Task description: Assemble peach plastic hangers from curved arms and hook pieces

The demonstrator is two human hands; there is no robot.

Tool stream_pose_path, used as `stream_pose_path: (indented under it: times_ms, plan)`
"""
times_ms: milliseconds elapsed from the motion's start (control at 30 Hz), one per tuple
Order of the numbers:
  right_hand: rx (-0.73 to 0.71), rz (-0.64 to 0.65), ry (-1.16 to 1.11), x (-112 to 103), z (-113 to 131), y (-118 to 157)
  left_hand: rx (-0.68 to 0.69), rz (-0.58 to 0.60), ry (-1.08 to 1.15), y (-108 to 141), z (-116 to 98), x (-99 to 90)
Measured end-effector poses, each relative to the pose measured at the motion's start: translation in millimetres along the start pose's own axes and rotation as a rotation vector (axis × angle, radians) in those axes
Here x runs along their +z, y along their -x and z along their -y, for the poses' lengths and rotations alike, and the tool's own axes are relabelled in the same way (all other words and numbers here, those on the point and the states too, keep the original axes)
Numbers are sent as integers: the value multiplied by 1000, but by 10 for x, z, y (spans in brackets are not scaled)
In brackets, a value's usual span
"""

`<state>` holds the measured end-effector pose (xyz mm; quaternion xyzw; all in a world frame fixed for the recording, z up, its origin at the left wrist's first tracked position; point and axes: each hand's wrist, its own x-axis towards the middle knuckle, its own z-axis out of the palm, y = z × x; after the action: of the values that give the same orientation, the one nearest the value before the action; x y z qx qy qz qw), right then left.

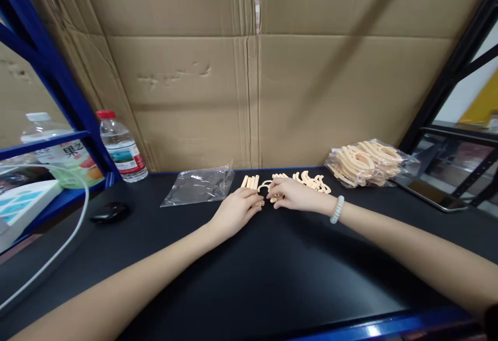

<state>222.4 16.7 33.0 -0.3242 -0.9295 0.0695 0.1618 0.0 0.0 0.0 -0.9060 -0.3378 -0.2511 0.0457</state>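
Note:
Near the far middle of the table, my left hand [237,208] curls its fingers over small pale wooden pieces [259,203], which show under the fingertips. My right hand [290,194], a beaded bracelet on its wrist, has its fingers closed around a small wooden piece [275,199], partly hidden. Behind my left fingers several wooden sticks [251,181] lie side by side. A curved wooden piece [265,184] rests between the two hands. Past my right hand lie several short wooden pieces [279,175] and a cluster of curved wooden pieces [311,181].
An empty clear plastic bag [198,185] lies flat on the left. Plastic-wrapped wooden parts [363,162] sit at the right, beside a dark tablet-like device [431,194]. A red-capped water bottle [122,146], black mouse [110,212] and white cable [73,232] are leftward. Cardboard [187,86] walls the back.

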Motion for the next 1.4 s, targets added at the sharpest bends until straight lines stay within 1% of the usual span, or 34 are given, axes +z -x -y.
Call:
stream_pose_path:
  times_ms: [100, 233, 333, 400, 533, 633, 700, 800, 967, 1067, 1200, 1400]
  plan:
    - [3, -28, -4, 35, -85, -97, -21, -2, -16, -6, 49, 17]
    - [40, -113, -14, 76, -206, -190, -48, -11, -27, -21, 115, 20]
    - [80, -209, -15, 24, -309, -165, -75, -26, -26, -26, 158, 22]
    - [89, -233, -14, -40, -374, -78, -84, -26, -22, -24, 183, 27]
    - [41, -155, -7, -117, -430, 199, -95, -21, -8, -29, 228, 53]
    - [13, -101, 18, -98, -406, 358, -93, -11, 13, -52, 255, 78]
    - [13, -82, 32, -76, -387, 399, -89, -10, 28, -66, 268, 85]
    - [22, -76, 56, -62, -380, 392, -109, -43, 39, -68, 273, 69]
    - [21, -85, 94, -49, -374, 367, -189, -135, 46, -38, 260, 13]
    - [9, -88, 104, -29, -367, 371, -202, -155, 54, -40, 253, -3]
    - [4, -94, 116, -5, -377, 365, -171, -135, 61, -59, 235, -6]
    - [0, -96, 135, 6, -428, 325, -91, -49, 54, -61, 224, 22]
